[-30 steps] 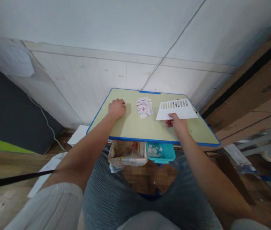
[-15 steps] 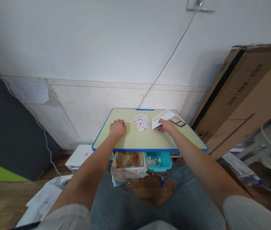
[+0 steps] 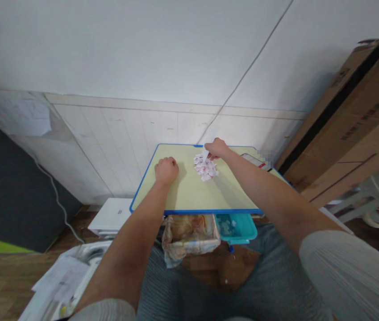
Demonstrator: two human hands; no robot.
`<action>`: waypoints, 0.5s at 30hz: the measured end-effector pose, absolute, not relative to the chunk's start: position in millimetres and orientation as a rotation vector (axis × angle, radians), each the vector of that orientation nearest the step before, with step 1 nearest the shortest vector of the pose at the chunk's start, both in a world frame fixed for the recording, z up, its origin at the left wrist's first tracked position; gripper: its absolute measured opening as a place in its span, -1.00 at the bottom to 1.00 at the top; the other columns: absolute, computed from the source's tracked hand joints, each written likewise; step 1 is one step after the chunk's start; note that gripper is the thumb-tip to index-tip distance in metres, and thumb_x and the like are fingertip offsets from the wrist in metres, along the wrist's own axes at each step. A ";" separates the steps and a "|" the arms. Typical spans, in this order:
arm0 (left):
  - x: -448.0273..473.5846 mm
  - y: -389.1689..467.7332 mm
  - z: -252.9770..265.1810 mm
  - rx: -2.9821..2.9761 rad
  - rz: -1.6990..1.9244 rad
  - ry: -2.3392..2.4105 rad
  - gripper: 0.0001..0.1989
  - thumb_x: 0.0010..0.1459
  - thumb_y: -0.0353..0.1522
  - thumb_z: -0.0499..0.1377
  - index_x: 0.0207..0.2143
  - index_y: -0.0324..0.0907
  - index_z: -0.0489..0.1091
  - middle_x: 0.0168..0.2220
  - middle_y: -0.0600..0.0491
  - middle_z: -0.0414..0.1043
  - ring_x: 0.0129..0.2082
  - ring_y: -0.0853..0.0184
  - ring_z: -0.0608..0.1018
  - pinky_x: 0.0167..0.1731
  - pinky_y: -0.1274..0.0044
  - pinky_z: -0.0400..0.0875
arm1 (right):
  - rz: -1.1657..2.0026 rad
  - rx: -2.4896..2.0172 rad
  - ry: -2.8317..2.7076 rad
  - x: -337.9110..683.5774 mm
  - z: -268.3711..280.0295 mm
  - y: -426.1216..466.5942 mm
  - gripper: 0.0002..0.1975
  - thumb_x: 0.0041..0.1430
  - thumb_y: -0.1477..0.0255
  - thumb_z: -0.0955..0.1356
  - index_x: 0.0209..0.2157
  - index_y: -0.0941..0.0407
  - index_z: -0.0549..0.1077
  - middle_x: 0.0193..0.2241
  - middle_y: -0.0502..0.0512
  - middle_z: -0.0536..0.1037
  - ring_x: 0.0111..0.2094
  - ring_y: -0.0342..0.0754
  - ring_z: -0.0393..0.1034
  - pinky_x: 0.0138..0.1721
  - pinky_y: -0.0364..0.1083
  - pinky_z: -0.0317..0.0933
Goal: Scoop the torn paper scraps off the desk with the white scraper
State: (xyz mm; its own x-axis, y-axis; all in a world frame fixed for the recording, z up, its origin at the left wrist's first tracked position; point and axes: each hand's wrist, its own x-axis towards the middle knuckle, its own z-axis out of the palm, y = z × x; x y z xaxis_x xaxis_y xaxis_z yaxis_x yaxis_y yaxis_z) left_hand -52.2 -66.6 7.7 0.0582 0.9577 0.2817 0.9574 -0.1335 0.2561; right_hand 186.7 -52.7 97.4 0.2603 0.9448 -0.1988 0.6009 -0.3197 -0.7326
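Observation:
On the pale-yellow table top (image 3: 189,194), my left hand (image 3: 166,170) rests in a loose fist left of a heap of small paper scraps (image 3: 206,169); nothing shows sticking out of its fingers. My right hand (image 3: 216,148) pinches a white card (image 3: 205,154), which is tilted steeply with its lower edge at the far side of the heap. Most of the card is hidden by the hand or turned edge-on. The scraps are white with pinkish and dark marks. A phone (image 3: 255,160) lies on the right part of the table, partly behind my right forearm.
Below the table's front edge are a lined bin (image 3: 192,246) and a turquoise tray (image 3: 246,229) with small white pieces. Tall cardboard (image 3: 346,129) leans at the right. A white box (image 3: 110,214) stands at the left, and a cable (image 3: 243,78) runs down the wall.
My right hand has moved left and away from me, carrying the card from beside the phone to the heap's far side. The card has turned from flat to steep. My left hand stays put.

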 end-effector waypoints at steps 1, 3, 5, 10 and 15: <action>-52.3 -67.7 7.4 2.271 0.626 2.072 -0.61 0.61 -0.42 0.06 0.14 -0.15 0.71 0.20 -0.26 0.70 0.29 -0.13 0.64 0.22 0.14 0.58 | 0.881 -2.003 -1.419 176.9 97.4 -48.4 -0.50 0.57 0.20 0.56 0.36 0.12 0.57 0.31 0.31 0.63 0.19 0.22 0.66 0.19 0.26 0.63; -52.2 -70.1 7.4 2.251 0.651 2.079 -0.62 0.61 -0.42 0.08 0.13 -0.17 0.71 0.19 -0.27 0.70 0.29 -0.13 0.64 0.21 0.15 0.58 | 0.917 -1.998 -1.455 158.4 94.6 -41.7 -0.50 0.57 0.20 0.56 0.36 0.12 0.57 0.32 0.30 0.64 0.19 0.22 0.66 0.19 0.26 0.63; -51.5 -72.1 7.6 2.233 0.672 2.086 -0.64 0.60 -0.44 0.09 0.12 -0.18 0.71 0.18 -0.27 0.70 0.29 -0.11 0.64 0.22 0.18 0.58 | 0.925 -2.016 -1.473 146.1 89.5 -37.9 -0.50 0.57 0.19 0.56 0.36 0.12 0.58 0.32 0.31 0.63 0.20 0.22 0.66 0.20 0.26 0.63; -48.9 -73.2 7.6 2.182 0.722 2.105 -0.66 0.58 -0.46 0.11 0.11 -0.15 0.70 0.20 -0.26 0.66 0.32 -0.08 0.62 0.23 0.23 0.56 | 0.868 -2.098 -1.467 152.6 77.9 -39.3 -0.50 0.56 0.19 0.56 0.35 0.13 0.58 0.32 0.32 0.63 0.20 0.23 0.66 0.20 0.26 0.63; -48.5 -72.7 8.4 2.158 0.746 2.093 -0.67 0.58 -0.47 0.12 0.10 -0.14 0.70 0.21 -0.25 0.65 0.33 -0.08 0.61 0.24 0.22 0.55 | 0.816 -2.137 -1.449 177.1 71.0 -51.9 -0.51 0.57 0.18 0.56 0.36 0.11 0.58 0.32 0.29 0.63 0.20 0.22 0.66 0.19 0.26 0.63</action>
